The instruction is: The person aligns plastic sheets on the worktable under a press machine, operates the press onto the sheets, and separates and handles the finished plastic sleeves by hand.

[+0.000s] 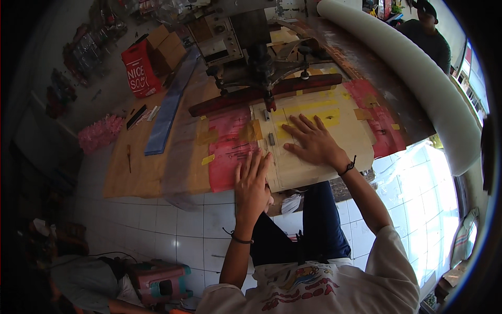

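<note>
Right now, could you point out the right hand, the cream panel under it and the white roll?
Right hand (pixel 320 145): head view, back of hand.
Cream panel (pixel 306 168): head view, bare part toward the person.
White roll (pixel 414 68): head view, mid-length.

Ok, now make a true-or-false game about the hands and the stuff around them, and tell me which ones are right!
1. The right hand lies on the cream sheet with its fingers spread. True.
2. The left hand is on the red printed bag. False: the left hand is where the cream sheet meets the left red sheet.
3. Each wrist has a dark bracelet on it. True.
4. The red printed bag is to the right of the machine. False: it is to the left.
5. The long blue strip is rolled up. False: it lies stretched out on the table.
6. The big white roll is on the right side. True.
</note>
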A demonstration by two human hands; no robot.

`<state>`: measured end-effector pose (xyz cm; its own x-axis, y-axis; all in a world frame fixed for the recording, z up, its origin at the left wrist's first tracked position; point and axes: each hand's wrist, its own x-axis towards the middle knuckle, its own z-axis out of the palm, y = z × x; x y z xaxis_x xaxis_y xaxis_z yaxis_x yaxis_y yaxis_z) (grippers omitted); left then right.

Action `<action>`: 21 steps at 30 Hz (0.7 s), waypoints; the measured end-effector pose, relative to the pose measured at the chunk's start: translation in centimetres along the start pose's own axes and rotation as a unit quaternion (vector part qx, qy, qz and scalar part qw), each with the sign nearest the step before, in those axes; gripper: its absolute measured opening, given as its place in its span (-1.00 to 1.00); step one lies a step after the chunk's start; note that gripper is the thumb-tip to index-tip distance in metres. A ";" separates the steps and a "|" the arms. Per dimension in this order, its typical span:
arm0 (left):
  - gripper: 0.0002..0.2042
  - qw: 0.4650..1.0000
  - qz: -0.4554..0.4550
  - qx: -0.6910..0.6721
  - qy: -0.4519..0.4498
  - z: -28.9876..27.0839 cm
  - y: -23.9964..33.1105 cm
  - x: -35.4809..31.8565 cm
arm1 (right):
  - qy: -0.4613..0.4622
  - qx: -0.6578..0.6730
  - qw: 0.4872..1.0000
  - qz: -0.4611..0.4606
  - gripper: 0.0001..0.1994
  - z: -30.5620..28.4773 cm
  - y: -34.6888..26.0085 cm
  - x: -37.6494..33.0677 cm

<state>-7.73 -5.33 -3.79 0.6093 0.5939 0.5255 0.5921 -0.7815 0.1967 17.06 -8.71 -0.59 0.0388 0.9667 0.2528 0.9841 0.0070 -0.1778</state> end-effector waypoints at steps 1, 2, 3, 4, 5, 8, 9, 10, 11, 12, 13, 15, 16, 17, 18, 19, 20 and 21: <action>-0.18 1.000 -0.003 -0.001 -0.007 0.0 -0.1 0.0 | 0.007 -0.002 1.000 -0.001 -0.30 -0.1 0.2 0.4; -0.18 1.000 -0.009 -0.005 -0.020 -0.1 0.1 -0.4 | 0.003 0.003 1.000 -0.001 -0.30 -0.1 0.1 0.2; -0.18 1.000 -0.008 -0.005 -0.021 -0.2 0.2 -0.5 | -0.002 0.008 1.000 -0.001 -0.30 0.0 0.0 -0.1; -0.18 1.000 -0.001 -0.002 -0.019 -0.3 0.2 -0.5 | -0.002 0.009 1.000 0.000 -0.30 0.2 0.0 -0.4; -0.18 1.000 0.008 0.003 -0.013 -0.4 0.2 -0.1 | 0.001 0.008 1.000 -0.001 -0.30 0.1 0.0 -0.2; -0.17 1.000 -0.003 0.004 -0.029 -0.2 0.3 -0.6 | -0.003 0.010 1.000 0.003 -0.30 -0.1 -0.1 -0.1; -0.17 0.999 -0.005 0.003 -0.032 -0.3 0.3 -0.5 | -0.011 0.014 1.000 0.009 -0.30 0.0 -0.2 -0.4; -0.17 1.000 -0.001 0.004 -0.030 -0.3 0.2 0.0 | -0.015 0.016 1.000 0.010 -0.30 -0.1 -0.2 -0.4; -0.16 1.000 0.005 0.006 -0.028 -0.4 0.2 0.5 | -0.001 0.005 1.000 0.007 -0.30 -0.4 0.0 0.0; -0.17 1.000 0.007 0.003 -0.023 -0.4 0.2 0.3 | 0.012 -0.006 1.000 0.004 -0.31 -0.5 0.0 0.0; -0.17 1.000 0.005 0.001 -0.027 -0.2 0.3 -0.3 | 0.008 -0.004 1.000 0.005 -0.31 -0.2 -0.2 -0.5; -0.19 0.999 -0.001 0.027 -0.042 -0.2 0.3 -0.8 | -0.003 0.004 1.000 0.004 -0.31 0.1 -0.4 -0.6; -0.19 0.999 -0.005 0.027 -0.042 -0.1 0.1 -0.5 | -0.005 0.005 1.000 0.001 -0.31 0.0 -0.2 -0.2; -0.23 0.999 0.000 0.017 -0.035 -0.6 0.3 -0.3 | 0.003 0.003 1.000 -0.005 -0.31 -0.1 -0.2 -0.1; -0.26 1.000 0.006 0.008 -0.025 -1.2 0.3 0.1 | 0.014 0.000 1.000 -0.010 -0.31 -0.2 -0.2 0.2; -0.26 1.000 0.001 0.007 -0.029 -2.2 0.2 0.1 | 0.008 0.001 1.000 -0.013 -0.31 -0.1 -0.2 0.2; -0.34 0.996 0.029 -0.057 -0.065 -3.7 0.2 0.3 | 0.012 0.000 1.000 -0.012 -0.31 0.0 -0.1 0.3; -0.43 0.986 0.058 -0.122 -0.100 -5.3 0.7 0.5 | 0.014 -0.001 1.000 -0.011 -0.31 0.3 0.2 0.4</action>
<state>-9.80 -6.61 0.97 0.7713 0.5054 0.3869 0.3837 -0.8542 0.3509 17.20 -8.24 -0.82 0.0211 0.9587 0.2836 0.9852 0.0282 -0.1688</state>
